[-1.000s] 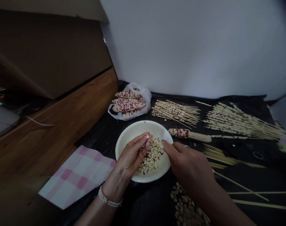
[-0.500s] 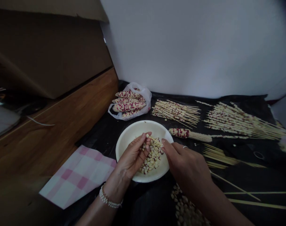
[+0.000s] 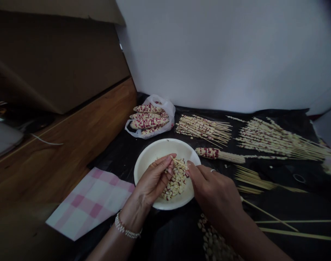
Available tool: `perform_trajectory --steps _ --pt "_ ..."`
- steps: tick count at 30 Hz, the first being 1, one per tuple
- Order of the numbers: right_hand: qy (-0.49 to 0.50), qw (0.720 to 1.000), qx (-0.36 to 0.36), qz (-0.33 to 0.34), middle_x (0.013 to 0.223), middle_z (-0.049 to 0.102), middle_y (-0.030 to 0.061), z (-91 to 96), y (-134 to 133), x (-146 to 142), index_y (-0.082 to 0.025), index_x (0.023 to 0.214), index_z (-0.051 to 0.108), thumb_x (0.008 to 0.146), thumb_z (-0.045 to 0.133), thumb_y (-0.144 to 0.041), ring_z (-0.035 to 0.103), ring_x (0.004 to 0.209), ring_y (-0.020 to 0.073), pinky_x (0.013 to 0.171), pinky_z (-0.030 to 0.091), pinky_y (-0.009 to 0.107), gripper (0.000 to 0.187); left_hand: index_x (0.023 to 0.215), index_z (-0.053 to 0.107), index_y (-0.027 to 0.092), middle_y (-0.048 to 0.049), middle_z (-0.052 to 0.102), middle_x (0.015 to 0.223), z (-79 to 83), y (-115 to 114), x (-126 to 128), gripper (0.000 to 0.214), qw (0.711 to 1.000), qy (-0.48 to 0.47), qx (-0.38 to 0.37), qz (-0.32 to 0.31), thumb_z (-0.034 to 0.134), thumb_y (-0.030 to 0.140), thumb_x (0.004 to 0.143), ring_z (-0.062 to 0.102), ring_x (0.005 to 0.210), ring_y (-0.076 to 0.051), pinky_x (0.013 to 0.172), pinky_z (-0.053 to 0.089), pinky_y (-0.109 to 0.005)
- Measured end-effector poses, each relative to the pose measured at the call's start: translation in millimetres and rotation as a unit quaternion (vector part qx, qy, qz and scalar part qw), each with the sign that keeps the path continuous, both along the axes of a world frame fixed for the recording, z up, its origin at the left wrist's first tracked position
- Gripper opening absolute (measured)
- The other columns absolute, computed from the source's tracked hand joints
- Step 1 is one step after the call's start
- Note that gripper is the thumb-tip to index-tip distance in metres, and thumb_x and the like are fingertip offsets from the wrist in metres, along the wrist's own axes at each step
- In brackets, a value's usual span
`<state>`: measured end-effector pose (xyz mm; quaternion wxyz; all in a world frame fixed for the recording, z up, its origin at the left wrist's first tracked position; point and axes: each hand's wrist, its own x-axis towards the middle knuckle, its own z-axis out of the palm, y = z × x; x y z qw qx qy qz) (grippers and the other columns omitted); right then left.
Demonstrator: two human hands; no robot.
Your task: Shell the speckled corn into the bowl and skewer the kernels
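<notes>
Over the white bowl (image 3: 143,156) both my hands work close together. My right hand (image 3: 216,188) is closed round a thin bamboo skewer (image 3: 269,214); its tip points left and its shaft comes out behind the hand to the lower right. My left hand (image 3: 154,177), palm up, pinches at the skewer's tip with thumb and fingers, where a corn kernel is mostly hidden. Loose corn kernels (image 3: 176,183), pale with some dark red, lie in the bowl beneath my fingers.
Behind the bowl, a plastic bag (image 3: 169,108) holds corn cobs (image 3: 149,123). Skewers threaded with kernels (image 3: 198,127) lie in two piles to the right. A partly stripped cob (image 3: 209,153), bare skewers (image 3: 254,177), loose kernels (image 3: 214,241) and a checked cloth (image 3: 92,203) lie around.
The kernel seen at my left fingertips is now mostly covered by them, against the skewer's tip. My right hand and the skewer have shifted slightly left.
</notes>
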<state>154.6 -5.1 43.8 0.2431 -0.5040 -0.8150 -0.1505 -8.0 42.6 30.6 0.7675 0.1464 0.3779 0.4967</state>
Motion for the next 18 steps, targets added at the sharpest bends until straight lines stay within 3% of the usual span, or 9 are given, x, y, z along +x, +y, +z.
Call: perform_trajectory --steps 13,18 --pt "-0.01 1.0 0.003 -0.009 0.073 0.065 0.0049 -2.1 -4.0 -4.1 -0.008 0.108 0.064 0.079 0.054 -0.007 0.058 0.054 0.0159 0.049 0.038 0.028 0.031 0.084 0.074 0.008 -0.0032 0.067 0.068 -0.5 -2.7 0.3 0.015 0.998 0.015 0.0 -0.058 0.077 0.01 0.069 0.058 0.056 -0.004 0.055 0.048 -0.01" --pt "0.005 1.0 -0.001 -0.014 0.069 0.063 0.0033 -6.1 -2.6 -8.6 -0.011 0.099 0.063 0.086 0.046 -0.008 0.055 0.053 0.0132 0.05 0.035 0.026 0.021 0.078 0.073 0.007 -0.0042 0.069 0.071 -1.4 -6.2 3.6 0.011 0.994 0.029 0.013 -0.1 0.078 0.01 0.068 0.058 0.055 -0.004 0.056 0.049 -0.011"
